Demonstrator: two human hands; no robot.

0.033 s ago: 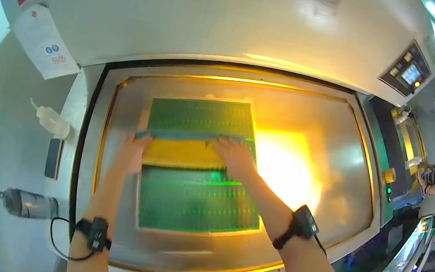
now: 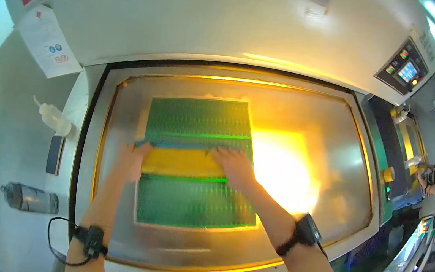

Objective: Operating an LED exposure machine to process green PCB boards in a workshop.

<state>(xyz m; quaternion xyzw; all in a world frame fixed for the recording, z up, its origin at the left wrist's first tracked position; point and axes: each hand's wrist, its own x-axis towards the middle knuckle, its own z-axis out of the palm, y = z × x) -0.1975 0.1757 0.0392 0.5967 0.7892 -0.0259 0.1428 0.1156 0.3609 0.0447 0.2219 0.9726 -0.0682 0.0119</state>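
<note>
A wide yellow squeegee-like bar (image 2: pixel 183 163) with a blue strip along its far edge lies across a green circuit-board panel (image 2: pixel 190 210). My left hand (image 2: pixel 133 162) grips the bar's left end, and my right hand (image 2: pixel 234 167) holds its right end with the fingers over the far edge. Both thumbs and the bar's underside are hard to make out. The panel rests on a shiny metal-framed bed (image 2: pixel 321 111), and bright green lines cross it on both sides of the bar.
A glaring yellow light patch (image 2: pixel 285 168) lies right of the panel. Left of the bed are a squeeze bottle (image 2: pixel 53 118), a dark phone-like slab (image 2: pixel 54 155) and a grey bottle (image 2: pixel 30 199). A control panel (image 2: pixel 403 67) is at upper right; a person (image 2: pixel 433 180) works farther right.
Both hands and the yellow bar have moved a little toward me across the green panel. The grip at each end stays the same.
</note>
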